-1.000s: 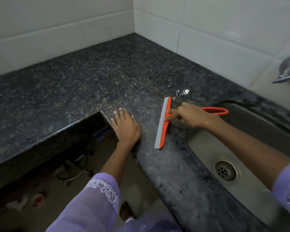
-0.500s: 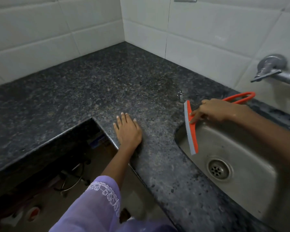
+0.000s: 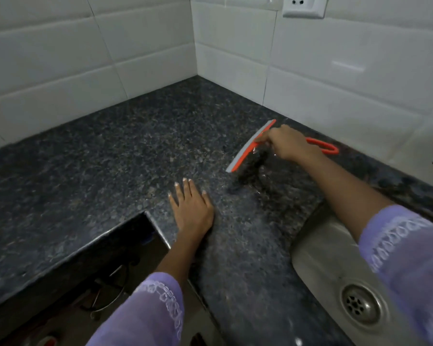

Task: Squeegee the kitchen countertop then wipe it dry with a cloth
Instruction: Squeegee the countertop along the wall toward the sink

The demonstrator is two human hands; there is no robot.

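One hand (image 3: 289, 143) grips the orange squeegee (image 3: 248, 148) on speckled granite countertop (image 3: 110, 158)

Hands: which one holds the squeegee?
The right hand grips the orange squeegee near the wall. The left hand lies flat on the countertop, holding nothing.

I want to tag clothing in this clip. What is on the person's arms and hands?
Both arms wear loose lilac sleeves with white embroidered trim near the cuff: the left sleeve and the right sleeve. Forearms are bare below the cuffs. The left hand and right hand are bare, with no gloves, rings or watch visible.
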